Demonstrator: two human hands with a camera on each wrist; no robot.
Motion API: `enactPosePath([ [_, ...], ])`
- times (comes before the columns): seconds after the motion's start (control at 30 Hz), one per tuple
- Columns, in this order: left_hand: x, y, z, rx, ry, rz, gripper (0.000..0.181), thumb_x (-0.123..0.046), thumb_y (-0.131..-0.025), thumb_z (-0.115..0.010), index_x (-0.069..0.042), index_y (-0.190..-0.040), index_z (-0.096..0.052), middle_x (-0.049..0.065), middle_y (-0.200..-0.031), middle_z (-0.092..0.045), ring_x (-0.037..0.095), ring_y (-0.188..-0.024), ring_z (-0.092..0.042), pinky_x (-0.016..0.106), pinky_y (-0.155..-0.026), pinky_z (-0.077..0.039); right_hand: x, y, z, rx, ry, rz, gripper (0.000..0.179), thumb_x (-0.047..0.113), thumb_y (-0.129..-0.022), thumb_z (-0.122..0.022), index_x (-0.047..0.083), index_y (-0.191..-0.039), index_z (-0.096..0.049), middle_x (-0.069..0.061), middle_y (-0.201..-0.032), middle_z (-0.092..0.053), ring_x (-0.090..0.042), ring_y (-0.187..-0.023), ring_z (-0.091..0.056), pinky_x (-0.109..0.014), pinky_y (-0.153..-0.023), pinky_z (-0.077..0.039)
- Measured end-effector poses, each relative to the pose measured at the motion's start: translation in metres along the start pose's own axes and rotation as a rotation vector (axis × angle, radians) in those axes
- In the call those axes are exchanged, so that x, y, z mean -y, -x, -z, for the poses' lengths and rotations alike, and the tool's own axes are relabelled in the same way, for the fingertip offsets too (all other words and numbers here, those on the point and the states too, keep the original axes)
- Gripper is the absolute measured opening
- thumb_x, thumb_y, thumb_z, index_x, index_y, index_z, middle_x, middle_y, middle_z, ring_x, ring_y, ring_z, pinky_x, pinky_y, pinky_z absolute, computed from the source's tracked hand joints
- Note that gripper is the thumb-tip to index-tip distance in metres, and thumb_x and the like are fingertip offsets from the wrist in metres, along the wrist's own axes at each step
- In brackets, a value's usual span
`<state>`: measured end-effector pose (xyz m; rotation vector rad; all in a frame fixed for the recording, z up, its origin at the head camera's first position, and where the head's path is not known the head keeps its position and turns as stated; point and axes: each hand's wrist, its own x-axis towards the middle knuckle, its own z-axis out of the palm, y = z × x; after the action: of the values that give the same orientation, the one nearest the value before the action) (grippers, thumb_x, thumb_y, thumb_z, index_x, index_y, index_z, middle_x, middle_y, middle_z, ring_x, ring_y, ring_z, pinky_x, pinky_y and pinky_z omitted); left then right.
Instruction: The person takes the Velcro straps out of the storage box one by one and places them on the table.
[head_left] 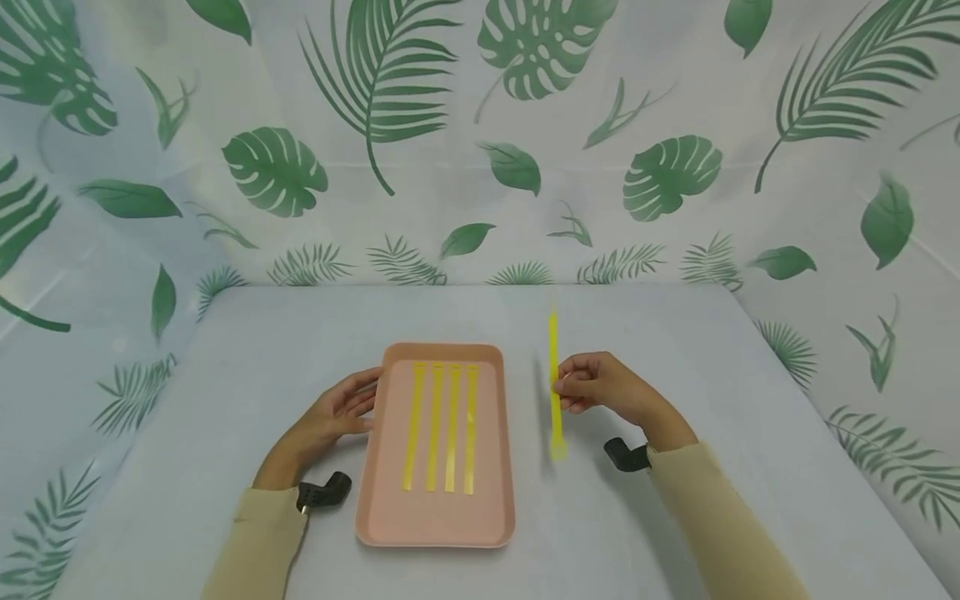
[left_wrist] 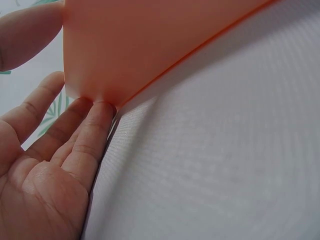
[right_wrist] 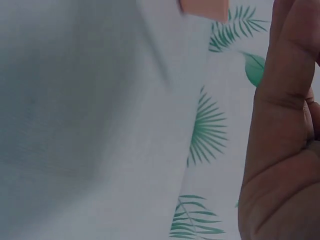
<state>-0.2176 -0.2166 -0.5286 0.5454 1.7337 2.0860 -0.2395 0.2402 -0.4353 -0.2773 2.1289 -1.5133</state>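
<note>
Curled in a pinch at the thumb and fingertips of the right hand, gripping a single yellow strip near mid-length — pointing away from the body, just right of the pink tray and, going by the shadow alongside, seemingly raised off the table. Hidden in the right wrist view, so cannot tell the depth of the pinch. Relaxed and slightly spread at the fingers of the left hand, touching the tray's left outer wall without closing round it. Inside the tray, lying side by side with narrow gaps, four more strips. Beyond, leaf-printed cloth.

Likely trouble, as judged from here: twisting or swinging about that one small pinch point, given so long and thin a shape. Could lie reversed beside the others — broad end toward the body in hand, apparently toward the far side in the tray. Might snag on the raised rim if carried too low, or skew the row if lowered too close.
</note>
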Motion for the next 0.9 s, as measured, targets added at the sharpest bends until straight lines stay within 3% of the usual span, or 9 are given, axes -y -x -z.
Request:
enactPosePath([
  [0.4, 0.001, 0.0, 0.0, -0.017, -0.012, 0.012, 0.085, 0.014, -0.091, -0.071, 0.019, -0.162, -0.023, 0.039, -0.169, -0.024, 0.002, -0.14, -0.054, 0.021, -0.114, -0.048, -0.032, 0.0, -0.01, 0.069, -0.041, -0.127, 0.01, 0.003, -0.102, -0.069, -0.005, -0.106, -0.066, -0.006, -0.081, -0.075, -0.01, -0.069, -0.07, -0.021, -0.067, -0.063],
  [0.9, 0.002, 0.0, 0.002, -0.001, -0.007, -0.012, 0.085, 0.013, -0.092, -0.071, 0.02, -0.161, -0.023, 0.032, -0.168, -0.033, 0.004, -0.141, -0.055, 0.022, -0.114, -0.048, -0.039, -0.003, -0.017, 0.078, 0.018, -0.175, 0.007, 0.0, -0.098, -0.072, -0.002, -0.096, -0.065, -0.004, -0.075, -0.073, -0.009, -0.065, -0.068, -0.017, -0.059, -0.058],
])
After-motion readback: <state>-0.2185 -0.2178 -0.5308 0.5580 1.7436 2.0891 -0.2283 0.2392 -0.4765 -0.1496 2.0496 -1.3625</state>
